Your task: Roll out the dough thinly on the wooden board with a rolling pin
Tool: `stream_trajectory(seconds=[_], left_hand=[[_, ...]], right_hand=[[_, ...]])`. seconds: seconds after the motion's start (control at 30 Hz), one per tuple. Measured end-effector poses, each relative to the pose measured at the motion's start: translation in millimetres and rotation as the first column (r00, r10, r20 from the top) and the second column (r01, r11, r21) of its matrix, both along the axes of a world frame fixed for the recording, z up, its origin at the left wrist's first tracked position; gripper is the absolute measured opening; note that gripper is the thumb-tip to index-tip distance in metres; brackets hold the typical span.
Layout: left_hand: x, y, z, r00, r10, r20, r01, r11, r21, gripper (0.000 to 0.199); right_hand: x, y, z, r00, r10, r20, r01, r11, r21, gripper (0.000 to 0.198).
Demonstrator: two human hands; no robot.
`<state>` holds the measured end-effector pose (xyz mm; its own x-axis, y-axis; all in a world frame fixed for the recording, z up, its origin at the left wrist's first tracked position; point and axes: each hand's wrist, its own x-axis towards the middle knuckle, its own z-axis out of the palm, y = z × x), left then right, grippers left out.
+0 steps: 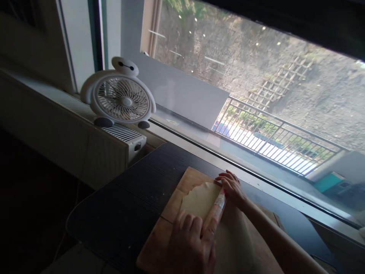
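A thin sheet of pale dough (198, 199) is spread over a wooden board (155, 243). Across it lies a wooden rolling pin (214, 214), slanted from lower left to upper right, with a shiny band around its middle. My left hand (192, 236) is curled over the near end of the pin, thumb along it. At the far end, my right hand (232, 190) rests over the pin with its fingers bent past it. More dough stretches out on the right side of the pin, partly in shadow under my right forearm.
The board lies on a dark table (125, 205) with rounded corners, beside a large window (256, 76). A white fan (125, 99) with a round head stands on a radiator (119, 133) at the left. Outside, a metal railing (273, 139) shows.
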<state>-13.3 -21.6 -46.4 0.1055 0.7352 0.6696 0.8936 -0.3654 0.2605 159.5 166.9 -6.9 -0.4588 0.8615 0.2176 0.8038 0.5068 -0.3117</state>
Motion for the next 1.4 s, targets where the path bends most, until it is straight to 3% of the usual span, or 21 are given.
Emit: stream_trajectory(seconds=[0.2,0.3,0.37,0.6,0.67,0.8,0.9,1.0,1.13,1.23,1.3,1.4], left_hand=[[-20.7,-5.5,18.6,0.991,0.133,-0.013,-0.133,0.99,-0.052,0.039],[-20.0,-8.0,22.1,0.986,0.164,-0.021,-0.165,0.983,-0.075,0.048],[-12.1,-9.1,18.3,0.989,0.143,-0.032,-0.145,0.987,-0.072,0.051],[21.0,-8.8,-6.9,1.0,-0.012,-0.012,0.013,0.999,0.036,0.048],[15.7,-9.5,-2.4,0.999,-0.027,-0.033,0.028,0.999,0.024,0.047],[-3.9,-12.2,17.9,0.998,0.044,-0.034,-0.046,0.998,-0.053,0.042],[-8.7,-12.3,29.4,0.992,0.117,-0.042,-0.121,0.985,-0.123,0.041],[-2.7,-10.4,32.5,0.992,0.112,-0.059,-0.12,0.98,-0.16,0.043],[11.5,-8.0,29.4,0.997,0.066,-0.027,-0.07,0.984,-0.162,0.046],[20.2,-8.5,26.9,0.999,0.009,-0.031,-0.014,0.986,-0.168,0.043],[23.4,-9.2,26.5,0.999,-0.007,-0.053,-0.002,0.986,-0.167,0.041],[23.4,-8.1,30.2,0.995,0.026,-0.093,-0.042,0.984,-0.171,0.041]], right_hand=[[-99.9,35.6,17.5,0.982,0.003,0.188,0.005,0.999,-0.041,0.039],[-120.6,39.6,18.6,0.985,0.012,0.174,-0.006,0.999,-0.035,0.041],[-107.5,35.0,16.6,0.986,0.015,0.164,-0.009,0.999,-0.037,0.039],[-3.2,8.5,4.4,0.995,0.015,0.096,-0.008,0.997,-0.072,0.051],[-7.1,8.5,6.1,0.993,0.028,0.11,-0.02,0.997,-0.077,0.05],[-67.6,17.7,18.7,0.961,0.116,0.251,-0.098,0.992,-0.084,0.044],[-97.7,20.5,27.4,0.959,0.139,0.248,-0.123,0.989,-0.08,0.04],[-69.6,6.1,23.7,0.965,0.141,0.22,-0.126,0.989,-0.081,0.045],[27.4,-40.6,8.9,0.996,0.042,0.079,-0.044,0.999,0.029,0.051],[74.5,-66.3,12.0,0.994,0.006,0.112,-0.019,0.994,0.112,0.048],[72.7,-63.7,19.5,0.985,0.006,0.173,-0.026,0.993,0.112,0.044],[32.0,-33.6,28.9,0.979,0.002,0.206,-0.011,0.999,0.043,0.044]])
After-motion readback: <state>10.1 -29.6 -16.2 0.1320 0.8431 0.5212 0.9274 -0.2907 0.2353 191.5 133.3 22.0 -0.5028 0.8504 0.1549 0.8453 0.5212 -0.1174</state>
